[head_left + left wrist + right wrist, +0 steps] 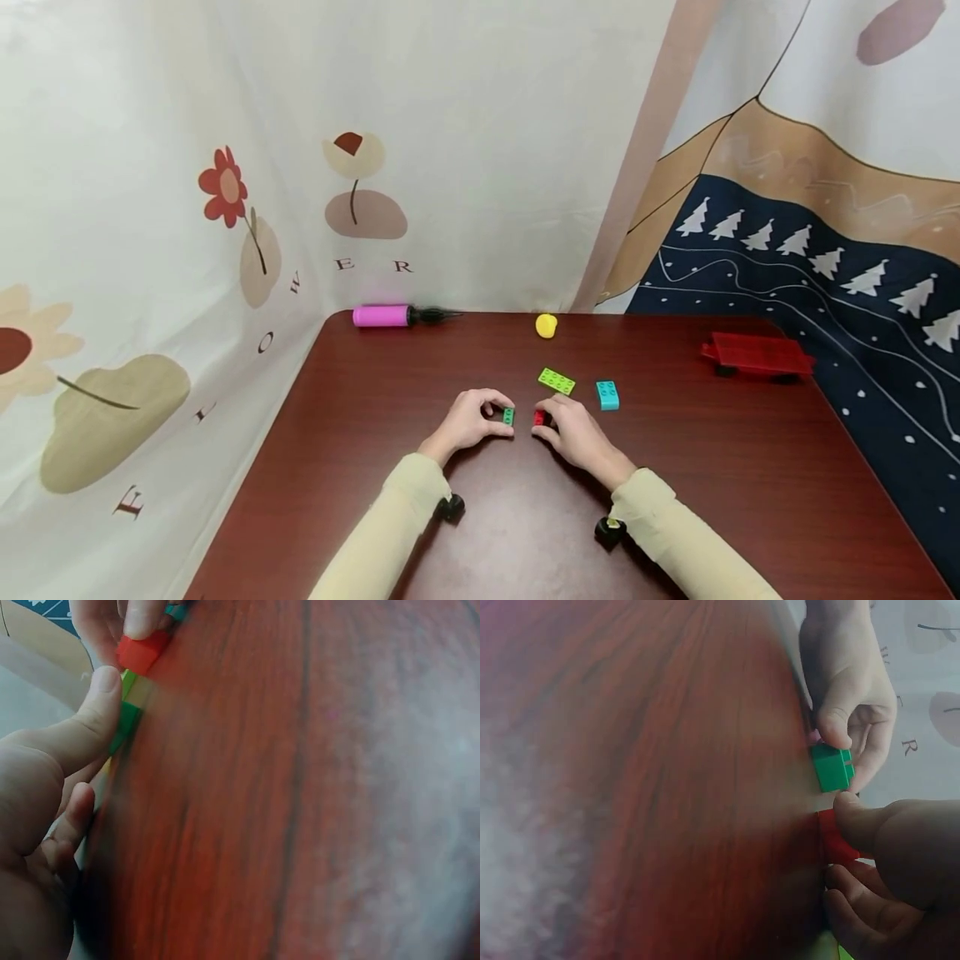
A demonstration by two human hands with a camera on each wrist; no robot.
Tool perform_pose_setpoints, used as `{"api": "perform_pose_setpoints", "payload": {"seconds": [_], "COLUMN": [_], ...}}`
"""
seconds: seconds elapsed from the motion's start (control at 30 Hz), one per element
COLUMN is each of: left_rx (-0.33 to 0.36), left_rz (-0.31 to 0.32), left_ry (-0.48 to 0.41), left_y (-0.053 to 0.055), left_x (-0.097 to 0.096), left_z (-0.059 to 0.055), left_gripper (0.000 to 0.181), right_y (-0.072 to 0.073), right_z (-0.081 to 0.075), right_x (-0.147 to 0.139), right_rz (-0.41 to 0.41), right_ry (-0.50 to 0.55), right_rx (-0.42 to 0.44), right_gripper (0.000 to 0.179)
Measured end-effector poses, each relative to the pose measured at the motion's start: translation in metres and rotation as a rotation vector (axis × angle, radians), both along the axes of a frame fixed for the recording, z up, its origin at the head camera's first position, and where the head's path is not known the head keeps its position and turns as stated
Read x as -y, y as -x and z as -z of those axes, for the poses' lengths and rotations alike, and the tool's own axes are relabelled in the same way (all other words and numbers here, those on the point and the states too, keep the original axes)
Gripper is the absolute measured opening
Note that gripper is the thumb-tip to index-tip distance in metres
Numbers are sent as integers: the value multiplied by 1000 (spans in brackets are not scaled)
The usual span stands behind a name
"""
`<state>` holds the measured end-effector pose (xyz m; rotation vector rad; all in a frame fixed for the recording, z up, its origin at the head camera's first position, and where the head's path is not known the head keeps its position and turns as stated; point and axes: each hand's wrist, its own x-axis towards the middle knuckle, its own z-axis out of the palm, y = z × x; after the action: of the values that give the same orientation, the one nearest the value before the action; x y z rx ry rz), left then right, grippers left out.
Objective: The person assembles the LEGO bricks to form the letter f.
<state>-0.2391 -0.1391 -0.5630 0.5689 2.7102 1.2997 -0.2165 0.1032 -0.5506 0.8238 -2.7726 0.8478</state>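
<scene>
In the head view my left hand pinches a green toy brick between thumb and fingers, low at the tabletop. Facing it across a small gap, my right hand grips a red toy brick. The right wrist view shows the green brick with studs on one side, just apart from the red brick. Fingers cover part of the red one. A lime-green brick lies just beyond the right hand, and a light-blue brick sits to its right.
On the brown table, a pink pump with a black nozzle lies at the back left edge. A small yellow object stands at the back. Toward the right edge is a red toy wagon. Printed cloth hangs behind.
</scene>
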Motion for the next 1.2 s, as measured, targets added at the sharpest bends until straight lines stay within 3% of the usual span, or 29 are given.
{"api": "perform_pose_setpoints", "payload": {"seconds": [0.23,0.5,0.7,1.2], "left_rx": [-15,-24,-34,-44], "left_rz": [-41,-67,-109,-133], "left_ry": [-13,23,30,52], "left_y": [1,0,-1,-2], "left_x": [-1,-5,-5,-8], "left_z": [4,6,7,3], "left_gripper": [35,36,39,40], "right_y": [9,8,8,6], "right_z": [-5,-5,1,5], "right_x": [4,13,22,30], "right_rz": [57,34,25,31], "right_ry": [216,364,384,375], "right_rx": [187,290,299,250], "right_gripper": [35,36,32,30]}}
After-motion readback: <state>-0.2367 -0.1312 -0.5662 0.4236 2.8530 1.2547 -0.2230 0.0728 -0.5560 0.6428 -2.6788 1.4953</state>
